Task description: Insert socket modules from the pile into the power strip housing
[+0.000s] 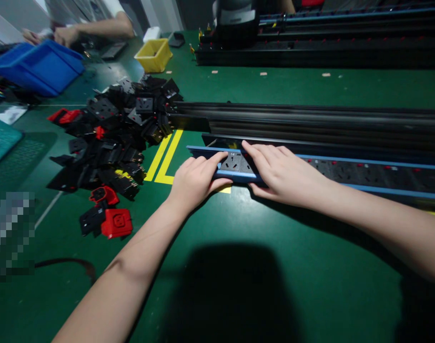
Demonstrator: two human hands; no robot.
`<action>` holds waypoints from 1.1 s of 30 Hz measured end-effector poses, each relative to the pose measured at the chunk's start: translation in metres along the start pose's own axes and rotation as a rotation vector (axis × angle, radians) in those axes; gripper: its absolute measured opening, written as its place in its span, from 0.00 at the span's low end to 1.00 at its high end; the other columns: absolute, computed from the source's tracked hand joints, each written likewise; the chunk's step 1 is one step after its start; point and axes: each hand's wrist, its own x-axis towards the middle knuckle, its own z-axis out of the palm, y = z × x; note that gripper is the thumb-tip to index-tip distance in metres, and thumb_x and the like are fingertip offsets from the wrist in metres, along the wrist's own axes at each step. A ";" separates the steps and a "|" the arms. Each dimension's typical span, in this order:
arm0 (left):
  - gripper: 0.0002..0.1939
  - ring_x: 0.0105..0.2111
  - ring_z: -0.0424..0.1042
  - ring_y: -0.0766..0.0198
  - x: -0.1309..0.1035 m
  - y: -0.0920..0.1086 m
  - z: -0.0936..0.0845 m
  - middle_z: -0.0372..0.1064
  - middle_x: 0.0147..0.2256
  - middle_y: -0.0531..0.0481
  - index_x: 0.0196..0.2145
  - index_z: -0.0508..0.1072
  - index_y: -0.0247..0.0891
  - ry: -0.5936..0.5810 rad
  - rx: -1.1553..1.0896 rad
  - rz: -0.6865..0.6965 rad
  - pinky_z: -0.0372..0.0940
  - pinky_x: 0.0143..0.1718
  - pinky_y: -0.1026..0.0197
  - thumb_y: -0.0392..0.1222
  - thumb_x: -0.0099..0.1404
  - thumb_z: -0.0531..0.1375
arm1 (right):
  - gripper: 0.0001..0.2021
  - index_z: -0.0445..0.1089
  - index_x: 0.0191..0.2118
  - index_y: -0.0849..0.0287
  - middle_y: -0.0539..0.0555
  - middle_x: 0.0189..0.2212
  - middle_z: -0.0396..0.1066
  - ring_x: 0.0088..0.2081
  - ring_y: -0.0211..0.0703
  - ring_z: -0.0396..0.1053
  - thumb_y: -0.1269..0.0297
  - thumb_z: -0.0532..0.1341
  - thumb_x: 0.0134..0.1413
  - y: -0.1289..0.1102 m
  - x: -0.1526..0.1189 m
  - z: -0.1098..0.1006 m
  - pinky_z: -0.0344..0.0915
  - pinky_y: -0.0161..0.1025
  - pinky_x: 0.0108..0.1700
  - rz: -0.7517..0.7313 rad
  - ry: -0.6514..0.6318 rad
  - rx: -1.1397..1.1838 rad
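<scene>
A long black power strip with blue edges [367, 174] lies across the green table and runs off to the right. Its channel holds a row of black socket modules; one socket module [232, 162] marked 14 shows between my hands. Near the strip's left end, my left hand [199, 178] grips it, with a finger over the top by that socket and the thumb at the front edge. Just to the right, my right hand [279, 171] clasps the strip too, fingers across the top and thumb below. My right hand covers part of the neighbouring socket.
Left of the strip lies a heap of black socket modules [106, 112], with red sockets [117, 223] among them. Black rails [292, 116] lie behind the strip. Further back are a yellow bin [155, 55], a blue bin [42, 66] and another person's hands [65, 35].
</scene>
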 end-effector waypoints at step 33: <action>0.23 0.51 0.76 0.54 -0.005 0.007 0.002 0.78 0.49 0.41 0.64 0.63 0.41 0.096 -0.046 0.151 0.65 0.49 0.55 0.45 0.74 0.57 | 0.37 0.48 0.72 0.77 0.77 0.63 0.63 0.58 0.66 0.66 0.60 0.55 0.63 -0.003 -0.002 -0.001 0.56 0.58 0.58 0.006 0.037 -0.021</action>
